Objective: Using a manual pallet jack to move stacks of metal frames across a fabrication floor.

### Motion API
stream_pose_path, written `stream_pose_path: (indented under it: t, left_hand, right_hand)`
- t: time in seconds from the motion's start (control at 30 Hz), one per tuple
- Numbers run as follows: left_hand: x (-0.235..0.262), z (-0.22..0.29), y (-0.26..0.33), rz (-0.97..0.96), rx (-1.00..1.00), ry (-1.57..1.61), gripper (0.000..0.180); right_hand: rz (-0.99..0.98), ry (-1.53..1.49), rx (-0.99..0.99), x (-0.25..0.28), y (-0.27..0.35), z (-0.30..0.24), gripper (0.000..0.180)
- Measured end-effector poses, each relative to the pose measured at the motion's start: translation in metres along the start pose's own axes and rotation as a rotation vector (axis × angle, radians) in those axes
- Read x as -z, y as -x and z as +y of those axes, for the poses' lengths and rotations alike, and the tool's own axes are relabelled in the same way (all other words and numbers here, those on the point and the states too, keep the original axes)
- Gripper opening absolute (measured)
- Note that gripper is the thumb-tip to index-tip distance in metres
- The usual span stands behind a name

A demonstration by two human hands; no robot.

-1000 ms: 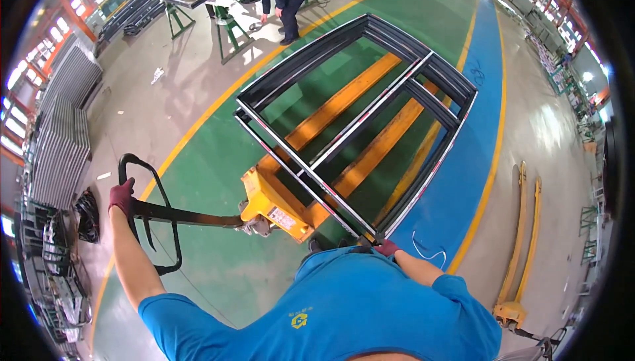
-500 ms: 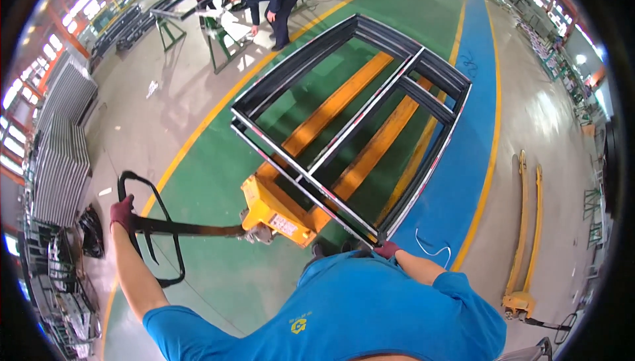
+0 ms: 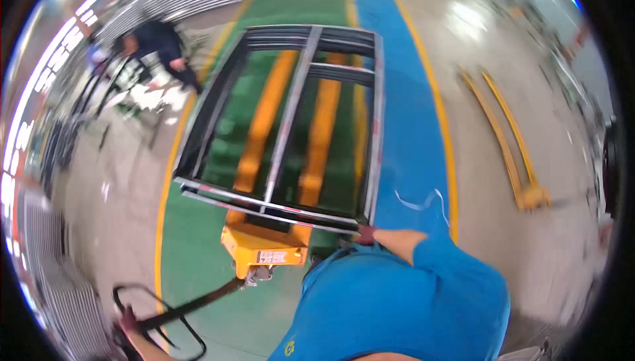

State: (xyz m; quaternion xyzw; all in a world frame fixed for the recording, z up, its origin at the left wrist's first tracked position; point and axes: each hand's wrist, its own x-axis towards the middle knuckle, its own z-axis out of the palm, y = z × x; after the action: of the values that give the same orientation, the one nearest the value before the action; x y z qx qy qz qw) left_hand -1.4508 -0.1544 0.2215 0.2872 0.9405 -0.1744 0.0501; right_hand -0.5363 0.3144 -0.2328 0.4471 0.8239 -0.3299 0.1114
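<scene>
My left hand (image 3: 128, 321), in a dark red glove, is closed around the black loop handle (image 3: 188, 334) of a yellow pallet jack (image 3: 254, 243) at the lower left. Its dark tow bar (image 3: 208, 300) slants up to the yellow body. Across the two orange forks (image 3: 264, 116) lies a stack of black and silver window frames (image 3: 291, 113), each split by a long bar and a short crossbar. Against the near right corner of this stack rests my gloved right hand (image 3: 366, 234). Its fingers look curled at the corner, partly hidden and blurred.
A second yellow pallet jack (image 3: 506, 139) stands on the grey floor at right. White strip (image 3: 423, 201) lies on the blue lane (image 3: 413, 136). At far left a person in dark clothes (image 3: 159, 47) bends over a work stand. Stacked grey profiles (image 3: 49, 248) line the left side.
My view has turned right, and the far person now appears farther left. The jack's handle sits lower in view with my left hand still on it; my right hand stays at the stack's corner.
</scene>
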Motion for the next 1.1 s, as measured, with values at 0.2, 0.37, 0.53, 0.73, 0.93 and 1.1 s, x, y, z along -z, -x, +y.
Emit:
stream_pose_path:
  t: [0.2,0.37,0.53,0.73,0.93,1.1]
  left_hand:
    - [0.071,0.144,-0.064,0.031,-0.229,-0.261,0.046]
    - [0.087,0.232,-0.094,0.142,-0.510,-0.099,0.042]
    - [0.067,0.101,-0.005,0.207,-0.405,0.008,0.037]
    - [0.021,0.009,0.047,0.088,0.217,0.157,0.065]
    - [0.025,-0.010,0.070,0.018,0.364,0.645,0.070]
    - [0.046,0.009,0.104,0.066,0.199,0.530,0.051]
  right_hand:
    - [-0.203,-0.176,-0.325,0.075,0.014,-0.027,0.049]
    - [-0.319,-0.167,-0.266,0.004,-0.014,0.020,0.055]
    - [-0.447,-0.255,-0.450,0.039,0.008,-0.015,0.074]
    - [-0.495,-0.235,-0.403,-0.001,-0.030,-0.015,0.083]
    - [-0.593,-0.229,-0.323,-0.033,-0.099,-0.006,0.089]
    - [-0.357,-0.352,-0.354,-0.027,-0.136,-0.042,0.082]
